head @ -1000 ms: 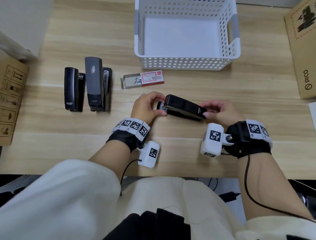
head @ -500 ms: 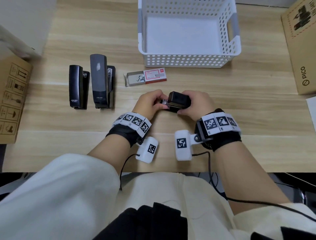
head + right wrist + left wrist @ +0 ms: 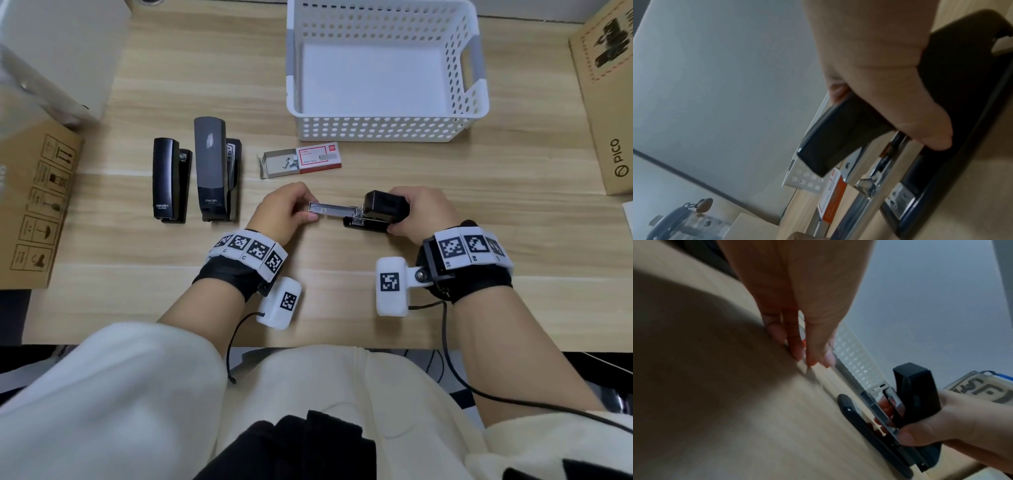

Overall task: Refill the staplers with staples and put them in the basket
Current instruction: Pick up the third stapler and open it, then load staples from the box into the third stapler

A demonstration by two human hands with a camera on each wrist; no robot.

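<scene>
A black stapler [image 3: 385,205] lies open on the wooden table in front of me. My right hand [image 3: 407,212] grips its raised top cover [image 3: 838,134], thumb on the near side. Its metal magazine rail [image 3: 337,209] sticks out to the left above the black base [image 3: 363,224]. My left hand [image 3: 306,209] pinches the rail's left tip. Two more black staplers [image 3: 169,181] [image 3: 215,168] lie side by side to the left. A red staple box [image 3: 301,159] lies open, with loose staples in its tray. The white perforated basket [image 3: 383,128] stands behind, with nothing in it.
Cardboard boxes flank the table, one at the left edge [image 3: 34,205] and one at the right [image 3: 606,102]. A white block [image 3: 68,44] stands at the back left. Bare wood lies between the staple box and my hands.
The stapler's cover has swung up under my right hand and the metal rail now shows. My left hand has moved left along it to the tip.
</scene>
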